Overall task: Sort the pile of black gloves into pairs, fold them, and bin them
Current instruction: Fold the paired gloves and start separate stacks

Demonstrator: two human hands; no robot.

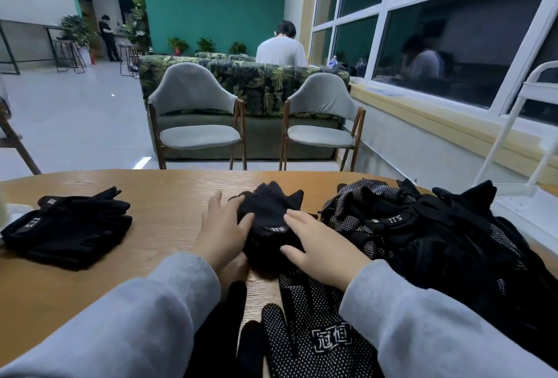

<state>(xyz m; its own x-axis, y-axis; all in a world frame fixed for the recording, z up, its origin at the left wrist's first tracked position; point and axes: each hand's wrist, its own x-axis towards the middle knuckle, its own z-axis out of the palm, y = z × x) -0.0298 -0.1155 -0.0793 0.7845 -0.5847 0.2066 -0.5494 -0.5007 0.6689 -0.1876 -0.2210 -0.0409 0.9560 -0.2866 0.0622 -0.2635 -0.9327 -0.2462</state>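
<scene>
Wood table (169, 193) | L+R hands (222, 234) (320, 252) on gloves (268, 220) | teal-wall rm

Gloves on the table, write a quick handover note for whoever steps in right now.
Left hand: flat, fingers straight, pressing the left side of the centre gloves.
Right hand: flat, pressing their right side.
Centre gloves: black, 5.11 label up, mid-table.
Done: a folded stack lies at the table's left.
Left: the unsorted pile at right; a dotted glove near the front edge. Finish this fold, pair the rest.
No bin is in view.
</scene>
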